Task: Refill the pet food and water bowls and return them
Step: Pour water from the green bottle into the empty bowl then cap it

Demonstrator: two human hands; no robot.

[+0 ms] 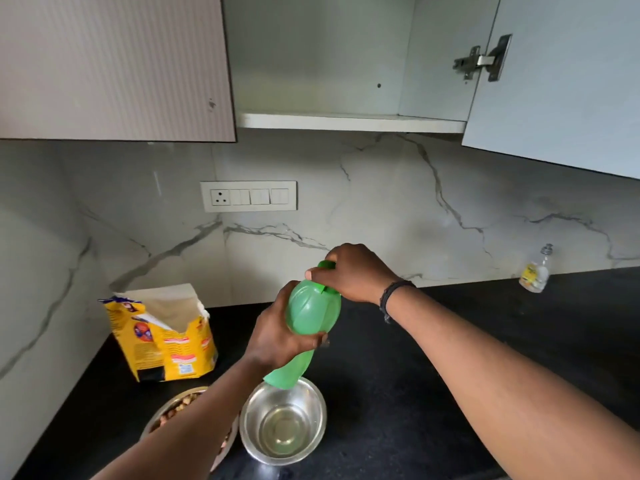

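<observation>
A black counter (485, 341) runs across the lower frame beneath a marble wall (381, 202) and an open cabinet (329, 64) at top centre. At lower left a yellow food bag (166, 344) stands open, torn at the top. Mid-frame, a person holds a green bottle (311, 310) upright above the counter: the left hand (277, 334) is wrapped round its body, while the right hand (353, 271) grips the cap (327, 265), fingers curled over it. Whether the cap is coming off or going on cannot be told.

Directly below the bottle's base, at bottom centre, sits the steel water bowl (283, 422), a shallow pool of clear liquid in it. Just beside it to the left, partly hidden by the left forearm, the food bowl (173, 408) holds brown kibble. A small clear bottle (536, 271) stands at far right.

The green bottle looks like smooth, stiff plastic, probably weighty if full and slick when wet; a grip round its narrower waist should serve best. The steel bowls are rigid and light, but the water bowl will likely slosh, so it is better carried level by the rim with both hands.
</observation>
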